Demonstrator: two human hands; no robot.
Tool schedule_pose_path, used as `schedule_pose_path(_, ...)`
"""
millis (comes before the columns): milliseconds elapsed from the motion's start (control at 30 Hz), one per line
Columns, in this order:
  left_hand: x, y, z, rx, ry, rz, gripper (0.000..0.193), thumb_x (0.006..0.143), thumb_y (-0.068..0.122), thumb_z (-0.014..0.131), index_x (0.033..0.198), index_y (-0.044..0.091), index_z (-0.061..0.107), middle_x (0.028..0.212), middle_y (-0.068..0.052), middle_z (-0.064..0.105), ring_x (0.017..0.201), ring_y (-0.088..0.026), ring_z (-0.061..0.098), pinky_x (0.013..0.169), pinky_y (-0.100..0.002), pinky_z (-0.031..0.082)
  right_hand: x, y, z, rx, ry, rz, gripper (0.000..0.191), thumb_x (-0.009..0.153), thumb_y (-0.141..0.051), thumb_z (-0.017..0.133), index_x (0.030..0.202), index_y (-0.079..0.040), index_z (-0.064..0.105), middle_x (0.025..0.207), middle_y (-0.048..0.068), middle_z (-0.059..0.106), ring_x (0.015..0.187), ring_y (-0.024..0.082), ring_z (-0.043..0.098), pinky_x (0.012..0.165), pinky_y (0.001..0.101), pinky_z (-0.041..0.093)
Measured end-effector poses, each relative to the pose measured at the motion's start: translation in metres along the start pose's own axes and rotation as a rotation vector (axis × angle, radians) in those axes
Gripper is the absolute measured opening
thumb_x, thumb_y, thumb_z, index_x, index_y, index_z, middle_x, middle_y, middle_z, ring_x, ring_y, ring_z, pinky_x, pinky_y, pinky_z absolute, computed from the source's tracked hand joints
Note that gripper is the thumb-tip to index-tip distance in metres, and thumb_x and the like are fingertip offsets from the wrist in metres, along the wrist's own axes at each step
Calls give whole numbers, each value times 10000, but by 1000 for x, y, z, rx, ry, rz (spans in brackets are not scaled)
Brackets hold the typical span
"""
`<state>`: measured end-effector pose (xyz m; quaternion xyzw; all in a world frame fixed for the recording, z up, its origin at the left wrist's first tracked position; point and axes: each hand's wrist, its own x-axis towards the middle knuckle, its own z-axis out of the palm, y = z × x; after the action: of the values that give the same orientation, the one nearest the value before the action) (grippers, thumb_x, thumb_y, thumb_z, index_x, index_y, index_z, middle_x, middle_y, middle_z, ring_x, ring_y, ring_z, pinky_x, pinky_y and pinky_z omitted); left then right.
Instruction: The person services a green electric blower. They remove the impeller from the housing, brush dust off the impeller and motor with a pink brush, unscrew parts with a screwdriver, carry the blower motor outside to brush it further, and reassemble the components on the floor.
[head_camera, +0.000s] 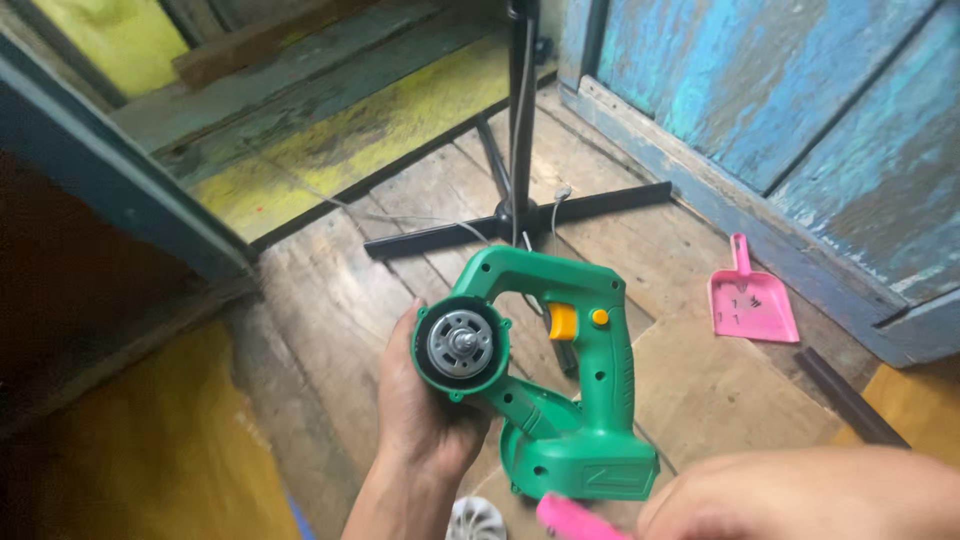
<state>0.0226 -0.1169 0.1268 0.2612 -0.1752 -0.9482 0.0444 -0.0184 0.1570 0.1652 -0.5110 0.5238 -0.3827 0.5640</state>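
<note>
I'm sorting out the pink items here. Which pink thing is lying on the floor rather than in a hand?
The pink dustpan, lying flat on the wooden floor beside the blue door. The other pink object is at the right hand, blurred, near the green tool.

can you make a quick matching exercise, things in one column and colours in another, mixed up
Things:
1. power tool body
2. trigger
3. dustpan
4. stand legs

Colours:
A. black
B. pink
C. green
D. orange-yellow

Pairs: 1-C, 2-D, 3-B, 4-A

The left hand grips the tool at its round motor end.
</note>
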Motion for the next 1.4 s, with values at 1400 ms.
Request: schedule_pose_path(1400, -74, 558, 545, -83, -113, 62, 262, 972, 318, 599, 879, 95, 702, 783, -65, 729, 656, -185, 667, 591, -317, 550, 152, -642, -272, 75, 1629, -173, 228, 1061, -155, 640, 1130, 16, 774, 710, 119, 694, 812, 180, 719, 759, 350, 605)
